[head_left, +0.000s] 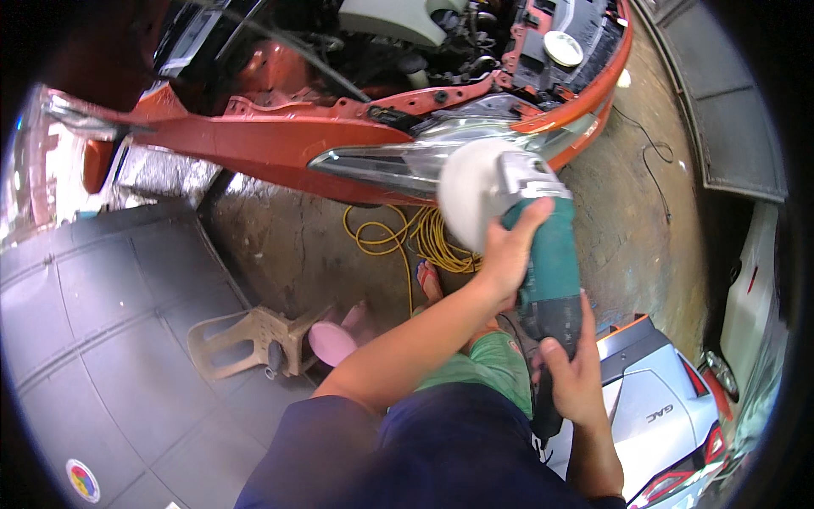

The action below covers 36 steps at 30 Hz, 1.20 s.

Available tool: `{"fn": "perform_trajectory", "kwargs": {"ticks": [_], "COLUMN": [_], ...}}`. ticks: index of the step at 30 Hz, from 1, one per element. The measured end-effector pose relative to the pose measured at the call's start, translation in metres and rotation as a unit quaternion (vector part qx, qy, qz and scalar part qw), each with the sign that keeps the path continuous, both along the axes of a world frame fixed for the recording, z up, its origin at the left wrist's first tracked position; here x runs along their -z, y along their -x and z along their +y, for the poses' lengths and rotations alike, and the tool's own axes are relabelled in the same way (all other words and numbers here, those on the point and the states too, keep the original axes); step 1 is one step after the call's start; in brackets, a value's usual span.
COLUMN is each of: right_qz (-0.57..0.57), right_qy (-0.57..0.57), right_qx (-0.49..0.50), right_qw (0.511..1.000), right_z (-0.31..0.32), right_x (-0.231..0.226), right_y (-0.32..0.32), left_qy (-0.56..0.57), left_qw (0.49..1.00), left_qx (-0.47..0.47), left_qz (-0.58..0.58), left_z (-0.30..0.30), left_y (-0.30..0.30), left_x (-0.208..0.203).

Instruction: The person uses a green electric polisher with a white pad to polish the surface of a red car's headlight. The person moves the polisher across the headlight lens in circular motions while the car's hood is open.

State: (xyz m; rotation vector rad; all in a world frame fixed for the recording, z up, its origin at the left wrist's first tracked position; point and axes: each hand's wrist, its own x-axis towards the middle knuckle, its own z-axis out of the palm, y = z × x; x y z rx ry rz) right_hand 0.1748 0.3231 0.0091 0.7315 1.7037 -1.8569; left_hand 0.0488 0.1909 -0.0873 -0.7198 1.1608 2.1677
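Polisher (543,254), teal-green body, is being held in both hands against the front of an orange car (280,140). Left hand (509,250) is wrapping closed around the tool's head end, just behind the metal gear housing; right hand (572,373) is gripping the dark rear handle lower down, fingers curled around it. White round pad (471,199) is sitting on the clear headlight lens (398,165), touching its right end near the bumper corner. Hood is standing open, engine bay parts showing above the fender. Yellow coiled cable (424,237) is lying on the concrete floor (627,229) below the headlight, just behind the pad. Tan plastic stool (246,339) is lying tipped over near the left forearm, with a pink round object (332,343) just beside it. Thin black cord (653,161) is trailing across the floor to the right. Second car, white-silver with red tail lamps (661,416), is sitting at lower right, close to the right hand.
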Motion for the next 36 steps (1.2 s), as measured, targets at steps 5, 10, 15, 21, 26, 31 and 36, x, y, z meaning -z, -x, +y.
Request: {"fn": "perform_trajectory", "kwargs": {"ticks": [5, 10, 15, 21, 26, 31, 36], "right_qz": [-0.008, 0.010, 0.039, -0.022, -0.009, 0.046, 0.126], "right_qy": [-0.021, 0.035, 0.017, 0.017, 0.000, -0.095, -0.044], "right_qx": [-0.026, -0.045, -0.159, -0.116, 0.022, -0.039, -0.269], "right_qw": [0.999, 0.998, 0.986, 0.993, 1.000, 0.994, 0.954], "right_z": [-0.005, -0.040, -0.063, -0.048, -0.014, 0.024, 0.055], "right_x": [-0.002, -0.003, -0.003, -0.020, -0.009, 0.025, 0.051], "right_y": [0.003, 0.003, 0.017, 0.016, -0.007, -0.037, -0.037], "left_qy": [0.028, 0.029, -0.005, 0.041, -0.015, 0.033, -0.112], "left_qw": [0.998, 0.996, 0.994, 0.997, 1.000, 0.999, 0.992], "left_qx": [-0.053, -0.085, -0.110, -0.063, 0.000, 0.025, 0.030], "left_qz": [-0.009, -0.004, -0.007, -0.014, -0.018, -0.014, 0.045], "left_z": [-0.005, -0.063, -0.116, -0.083, -0.008, 0.035, -0.046], "left_y": [-0.003, -0.008, -0.013, -0.016, -0.004, -0.020, -0.092], "left_x": [-0.002, -0.017, -0.030, -0.022, -0.005, 0.024, 0.026]}}
